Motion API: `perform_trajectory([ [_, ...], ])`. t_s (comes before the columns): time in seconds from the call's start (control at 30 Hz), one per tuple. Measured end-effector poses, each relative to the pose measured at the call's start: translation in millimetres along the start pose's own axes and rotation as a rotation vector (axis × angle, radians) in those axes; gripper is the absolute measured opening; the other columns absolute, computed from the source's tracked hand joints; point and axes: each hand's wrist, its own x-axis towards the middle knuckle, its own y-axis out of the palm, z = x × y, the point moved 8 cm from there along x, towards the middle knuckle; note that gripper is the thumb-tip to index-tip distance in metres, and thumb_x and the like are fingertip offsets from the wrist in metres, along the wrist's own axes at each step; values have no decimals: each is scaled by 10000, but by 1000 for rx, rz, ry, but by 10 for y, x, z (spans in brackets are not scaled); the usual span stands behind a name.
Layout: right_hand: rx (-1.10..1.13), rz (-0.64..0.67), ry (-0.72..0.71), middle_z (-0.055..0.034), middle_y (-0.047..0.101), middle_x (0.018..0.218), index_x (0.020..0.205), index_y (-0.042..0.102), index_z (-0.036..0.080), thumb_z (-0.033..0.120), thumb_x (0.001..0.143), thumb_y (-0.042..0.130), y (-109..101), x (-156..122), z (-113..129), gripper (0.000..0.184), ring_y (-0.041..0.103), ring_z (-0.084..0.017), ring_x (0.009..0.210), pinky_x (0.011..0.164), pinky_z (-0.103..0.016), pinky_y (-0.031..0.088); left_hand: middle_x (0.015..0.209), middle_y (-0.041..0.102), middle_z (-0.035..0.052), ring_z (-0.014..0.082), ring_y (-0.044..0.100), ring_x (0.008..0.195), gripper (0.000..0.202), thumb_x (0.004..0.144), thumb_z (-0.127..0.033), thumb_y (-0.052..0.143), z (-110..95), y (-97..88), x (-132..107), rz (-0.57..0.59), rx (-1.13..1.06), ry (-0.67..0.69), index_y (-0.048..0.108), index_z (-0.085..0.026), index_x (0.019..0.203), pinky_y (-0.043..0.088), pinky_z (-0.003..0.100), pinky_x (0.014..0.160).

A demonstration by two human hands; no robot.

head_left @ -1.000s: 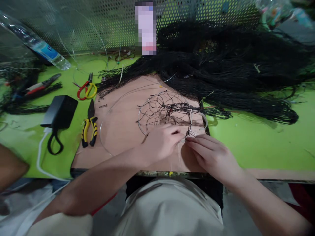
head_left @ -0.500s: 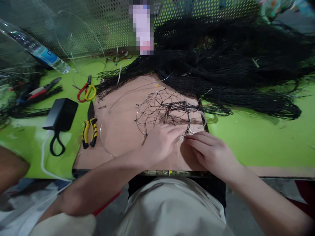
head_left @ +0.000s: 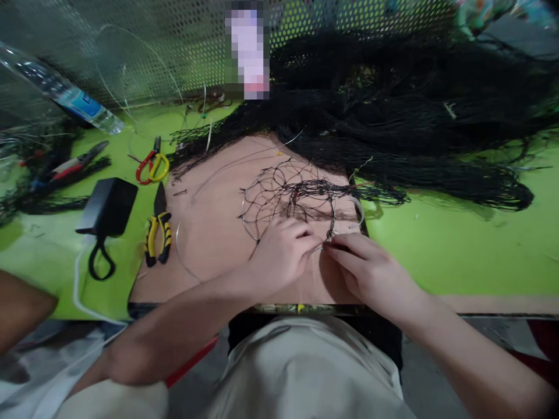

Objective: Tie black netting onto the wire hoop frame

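Note:
A small wire ring (head_left: 244, 216) strung with black netting (head_left: 288, 189) lies on a tan board (head_left: 213, 233). My left hand (head_left: 279, 253) rests on the ring's near edge, fingers pinched on the wire and net. My right hand (head_left: 371, 273) meets it fingertip to fingertip, pinched on the same spot of wire. A larger bare wire hoop (head_left: 181, 250) lies on the board to the left.
A big heap of black netting (head_left: 414, 116) covers the back of the green table (head_left: 458, 244). Left of the board lie yellow-handled pliers (head_left: 158, 230), red-and-yellow scissors (head_left: 151, 163), a black power adapter (head_left: 107, 206), and a plastic bottle (head_left: 65, 96). Another person's arm (head_left: 21, 305) shows at far left.
Both hands stay pinched together at the ring's near edge, with only small finger shifts. The view has drifted slightly.

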Motion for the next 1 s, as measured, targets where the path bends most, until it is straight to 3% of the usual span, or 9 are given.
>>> perform_trajectory([
  [0.2, -49, 4, 42, -134, 674, 1030, 1070, 683, 93, -8, 841, 498, 28, -44, -20, 311, 613, -230, 883, 787, -360, 580, 922, 693, 8, 185, 587, 913, 193, 982, -183, 525, -7, 3, 36, 51, 11, -24, 715, -211, 961, 351, 387, 851],
  [0.43, -83, -21, 79, -120, 690, 993, 993, 679, 114, 13, 874, 535, 16, -76, -14, 212, 615, -231, 876, 776, -346, 530, 967, 712, 1, 173, 625, 925, 197, 978, -156, 524, 5, 13, 44, 50, -92, -41, 712, -215, 975, 358, 378, 862],
  [0.77, -269, -54, 176, -89, 684, 920, 928, 687, 135, 57, 905, 560, -20, -93, -78, 151, 576, -207, 784, 678, -317, 449, 1027, 729, 45, 192, 656, 936, 225, 936, -107, 538, 10, -9, 52, 82, -190, -37, 743, -173, 998, 491, 310, 829],
  [1.0, -372, -44, 184, -99, 684, 901, 889, 698, 132, 96, 896, 597, -42, -93, -84, 108, 568, -225, 783, 658, -338, 433, 939, 723, 57, 192, 672, 881, 242, 937, -108, 526, 2, -16, 164, 134, -149, -51, 758, -175, 919, 513, 301, 789],
])
